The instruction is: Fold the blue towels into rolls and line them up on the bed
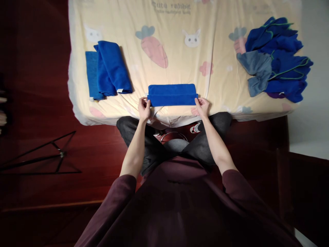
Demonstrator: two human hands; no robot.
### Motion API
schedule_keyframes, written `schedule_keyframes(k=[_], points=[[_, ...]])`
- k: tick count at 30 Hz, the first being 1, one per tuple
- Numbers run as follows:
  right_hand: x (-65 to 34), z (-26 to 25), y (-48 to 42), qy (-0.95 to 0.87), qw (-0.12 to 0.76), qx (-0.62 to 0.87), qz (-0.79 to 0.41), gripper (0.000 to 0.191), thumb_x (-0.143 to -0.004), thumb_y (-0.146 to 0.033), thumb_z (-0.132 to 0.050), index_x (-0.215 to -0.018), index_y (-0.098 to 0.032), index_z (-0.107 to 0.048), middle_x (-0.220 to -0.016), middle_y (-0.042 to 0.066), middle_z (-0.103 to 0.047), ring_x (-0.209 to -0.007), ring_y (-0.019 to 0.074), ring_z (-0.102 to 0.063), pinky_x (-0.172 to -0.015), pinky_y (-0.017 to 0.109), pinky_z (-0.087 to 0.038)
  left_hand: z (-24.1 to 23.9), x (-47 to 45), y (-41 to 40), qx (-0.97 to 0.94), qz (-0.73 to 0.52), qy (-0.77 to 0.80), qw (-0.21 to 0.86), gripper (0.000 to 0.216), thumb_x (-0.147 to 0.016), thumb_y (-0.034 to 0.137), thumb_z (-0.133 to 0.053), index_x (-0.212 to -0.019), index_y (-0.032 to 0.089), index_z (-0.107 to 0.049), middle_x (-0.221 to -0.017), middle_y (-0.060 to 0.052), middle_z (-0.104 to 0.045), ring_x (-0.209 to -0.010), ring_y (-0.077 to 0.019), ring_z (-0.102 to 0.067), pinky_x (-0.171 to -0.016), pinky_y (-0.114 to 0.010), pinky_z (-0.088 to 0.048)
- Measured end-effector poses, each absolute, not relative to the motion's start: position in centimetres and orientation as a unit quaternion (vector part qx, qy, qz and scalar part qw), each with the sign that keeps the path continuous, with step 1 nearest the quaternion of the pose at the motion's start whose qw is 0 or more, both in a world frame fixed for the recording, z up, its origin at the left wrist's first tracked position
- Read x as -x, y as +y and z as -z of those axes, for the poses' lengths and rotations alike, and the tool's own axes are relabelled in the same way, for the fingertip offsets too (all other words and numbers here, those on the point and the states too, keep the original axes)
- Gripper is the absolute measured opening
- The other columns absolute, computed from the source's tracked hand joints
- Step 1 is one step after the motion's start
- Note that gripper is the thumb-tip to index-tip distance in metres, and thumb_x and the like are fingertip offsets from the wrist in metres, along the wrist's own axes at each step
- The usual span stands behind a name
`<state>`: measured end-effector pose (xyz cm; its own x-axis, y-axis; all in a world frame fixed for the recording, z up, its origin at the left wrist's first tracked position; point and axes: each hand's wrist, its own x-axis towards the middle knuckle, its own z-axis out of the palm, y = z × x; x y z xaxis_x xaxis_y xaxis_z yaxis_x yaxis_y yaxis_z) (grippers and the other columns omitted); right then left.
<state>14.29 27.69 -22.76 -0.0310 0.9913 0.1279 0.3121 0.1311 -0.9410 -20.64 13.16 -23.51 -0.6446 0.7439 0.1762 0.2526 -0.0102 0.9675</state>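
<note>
A blue towel (172, 95), folded into a long narrow strip, lies near the front edge of the bed (180, 51). My left hand (144, 108) pinches its left end with closed fingers. My right hand (202, 106) pinches its right end the same way. Both forearms reach out from maroon sleeves over my crossed legs in dark trousers.
A stack of folded blue towels (109, 70) lies on the bed's left part. A heap of unfolded blue and grey cloths (276, 60) sits at the right. The yellow sheet carries carrot and rabbit prints. A dark metal stand (51, 156) lies on the red floor at left.
</note>
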Motion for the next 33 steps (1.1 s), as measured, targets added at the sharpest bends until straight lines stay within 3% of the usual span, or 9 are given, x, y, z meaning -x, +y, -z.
schedule_keyframes(k=[9, 15, 22, 25, 28, 33], points=[[-14.2, 23.2, 27.6, -0.604, 0.446, 0.551, -0.365, 0.046, -0.093, -0.064, -0.073, -0.092, -0.019, -0.073, -0.081, 0.005, -0.068, -0.07, 0.016, -0.062, -0.069, 0.031, -0.056, 23.2, 20.6, 13.0, -0.38, -0.595, 0.677, 0.205, 0.061, -0.092, 0.078, -0.072, -0.117, 0.023, -0.065, -0.083, 0.0, -0.057, -0.076, -0.0158, -0.059, -0.079, -0.031, -0.053], [-13.9, 23.0, 27.4, -0.599, 0.449, 0.566, -0.345, 0.039, -0.092, -0.057, -0.075, -0.092, -0.019, -0.073, -0.078, 0.003, -0.069, -0.066, 0.0145, -0.061, -0.067, 0.03, -0.057, 23.1, 20.7, 12.9, -0.391, -0.586, 0.677, 0.213, 0.056, -0.095, 0.07, -0.074, -0.121, 0.022, -0.063, -0.094, -0.004, -0.063, -0.088, -0.0195, -0.065, -0.091, -0.037, -0.056], [-13.7, 22.6, 27.2, -0.606, 0.436, 0.572, -0.339, 0.037, -0.095, -0.055, -0.074, -0.096, -0.018, -0.073, -0.081, 0.004, -0.068, -0.069, 0.0144, -0.062, -0.068, 0.028, -0.058, 22.2, 20.6, 12.8, -0.42, -0.584, 0.669, 0.189, 0.051, -0.094, 0.057, -0.079, -0.129, 0.023, -0.066, -0.14, -0.016, -0.067, -0.131, -0.0297, -0.063, -0.118, -0.048, -0.051], [-13.7, 22.4, 27.1, -0.604, 0.435, 0.572, -0.344, 0.034, -0.095, -0.052, -0.075, -0.099, -0.018, -0.073, -0.083, 0.004, -0.068, -0.07, 0.014, -0.062, -0.07, 0.028, -0.06, 21.4, 20.2, 12.6, -0.426, -0.561, 0.683, 0.19, 0.049, -0.095, 0.055, -0.076, -0.131, 0.023, -0.071, -0.156, -0.017, -0.062, -0.138, -0.032, -0.058, -0.119, -0.051, -0.05], [-13.7, 22.1, 27.1, -0.603, 0.433, 0.57, -0.351, 0.032, -0.096, -0.048, -0.076, -0.107, -0.018, -0.073, -0.094, 0.006, -0.071, -0.071, 0.0138, -0.063, -0.072, 0.03, -0.062, 20.9, 19.9, 12.4, -0.43, -0.551, 0.686, 0.202, 0.042, -0.097, 0.052, -0.075, -0.128, 0.024, -0.077, -0.154, -0.016, -0.066, -0.135, -0.0329, -0.059, -0.119, -0.056, -0.048], [-13.8, 21.6, 27.1, -0.652, 0.407, 0.55, -0.328, 0.038, -0.1, -0.046, -0.072, -0.129, -0.021, -0.074, -0.134, 0.014, -0.066, -0.087, 0.0176, -0.069, -0.08, 0.035, -0.067, 20.9, 19.9, 12.6, -0.441, -0.546, 0.68, 0.21, 0.034, -0.1, 0.049, -0.07, -0.124, 0.027, -0.081, -0.147, -0.012, -0.071, -0.135, -0.0318, -0.061, -0.123, -0.06, -0.042]])
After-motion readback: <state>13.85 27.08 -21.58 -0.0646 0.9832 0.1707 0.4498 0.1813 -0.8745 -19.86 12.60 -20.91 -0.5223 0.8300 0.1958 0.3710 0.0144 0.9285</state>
